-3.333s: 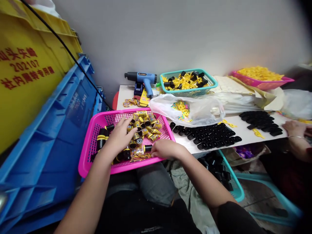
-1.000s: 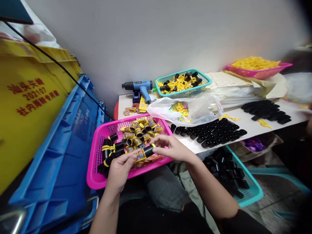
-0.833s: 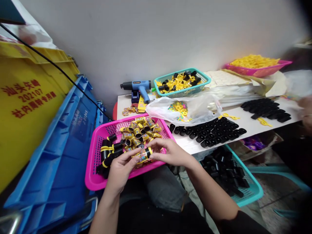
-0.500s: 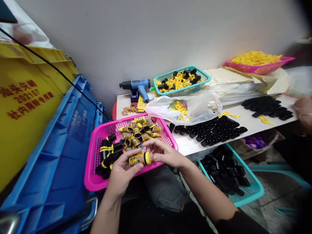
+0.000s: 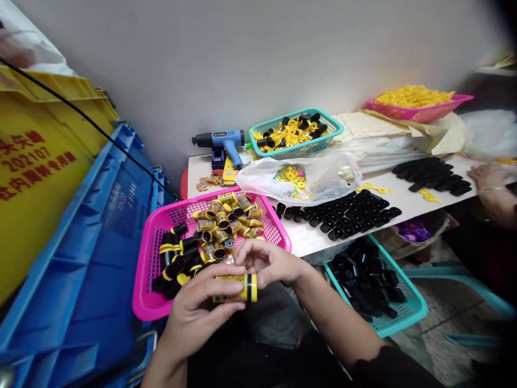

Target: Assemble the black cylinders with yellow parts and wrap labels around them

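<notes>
My left hand (image 5: 194, 310) is closed round a small yellow bottle (image 5: 232, 288) with a printed label, a black ring and a yellow cap. The bottle lies on its side, cap towards the right, over the near edge of a pink basket (image 5: 147, 302). Curled inward at the cap end is my right hand (image 5: 274, 264), its thumb and fingertips close against the bottle; what lies between them is hidden. In the basket are several labelled yellow bottles (image 5: 222, 220) and, at its left, black pieces with yellow rings (image 5: 167, 258).
Black caps (image 5: 343, 213) stand in rows on the white table (image 5: 301, 245). Behind are a plastic bag (image 5: 258, 180), a blue heat gun (image 5: 228, 141) and a teal basket (image 5: 278, 153) of yellow and black parts. Blue crates (image 5: 92, 258) stand left. Another person's hand (image 5: 495, 186) rests at right.
The bottle and both hands have come lower and nearer to me. The left fingers now cover more of the label. The other person's hand shows more fully at right.
</notes>
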Motion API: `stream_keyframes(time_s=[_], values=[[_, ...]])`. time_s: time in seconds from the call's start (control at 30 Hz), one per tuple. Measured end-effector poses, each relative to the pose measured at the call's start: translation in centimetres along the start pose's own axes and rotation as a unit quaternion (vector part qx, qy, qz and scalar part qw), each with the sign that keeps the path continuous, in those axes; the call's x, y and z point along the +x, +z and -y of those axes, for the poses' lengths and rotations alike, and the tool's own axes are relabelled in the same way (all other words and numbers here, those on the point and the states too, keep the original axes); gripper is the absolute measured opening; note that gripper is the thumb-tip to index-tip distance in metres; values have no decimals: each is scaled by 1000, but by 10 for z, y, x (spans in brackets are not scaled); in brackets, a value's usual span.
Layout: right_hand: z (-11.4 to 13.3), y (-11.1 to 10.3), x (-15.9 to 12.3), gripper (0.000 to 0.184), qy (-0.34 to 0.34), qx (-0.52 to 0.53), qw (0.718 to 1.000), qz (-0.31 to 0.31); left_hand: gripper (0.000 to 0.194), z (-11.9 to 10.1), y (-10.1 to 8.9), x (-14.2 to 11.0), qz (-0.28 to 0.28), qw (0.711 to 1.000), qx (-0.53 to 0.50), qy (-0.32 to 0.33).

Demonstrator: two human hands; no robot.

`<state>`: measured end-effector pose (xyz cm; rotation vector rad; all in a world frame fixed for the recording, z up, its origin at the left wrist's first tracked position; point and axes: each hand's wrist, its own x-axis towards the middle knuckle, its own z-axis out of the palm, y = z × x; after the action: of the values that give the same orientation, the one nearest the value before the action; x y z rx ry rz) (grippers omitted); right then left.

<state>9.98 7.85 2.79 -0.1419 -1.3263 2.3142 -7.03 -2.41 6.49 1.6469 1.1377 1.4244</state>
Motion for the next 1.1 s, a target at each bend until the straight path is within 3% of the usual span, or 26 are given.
stream_keyframes(time_s=[0.2, 0.6, 0.73, 0.8, 0.87, 0.97, 1.03, 1.1], values=[[-7, 4, 4, 66, 0, 16, 1000, 12, 41, 1, 3, 1, -2, 1000, -14, -11], [-15, 4, 4, 60, -1, -7, 999, -41, 39, 6, 7, 1, -8, 999, 46, 3], [-12, 8, 0, 55, -23, -89, 995, -43, 36, 10, 6, 1, -13, 996, 82, 22], [-5, 7, -3, 51, -37, -166, 983, -73, 33, 13, 1, 1, -21, 993, 109, 27], [6, 2, -4, 40, -60, -276, 949, -138, 28, 17, -6, 6, -34, 990, 137, 17], [31, -21, 9, 21, -93, -468, 842, -253, 21, 23, -15, 25, -78, 980, 179, -44], [47, -45, 29, 24, -88, -566, 770, -281, 26, 29, -15, 44, -106, 969, 200, -98], [59, -70, 53, 32, -60, -639, 722, -257, 38, 37, -9, 63, -86, 959, 241, -124]])
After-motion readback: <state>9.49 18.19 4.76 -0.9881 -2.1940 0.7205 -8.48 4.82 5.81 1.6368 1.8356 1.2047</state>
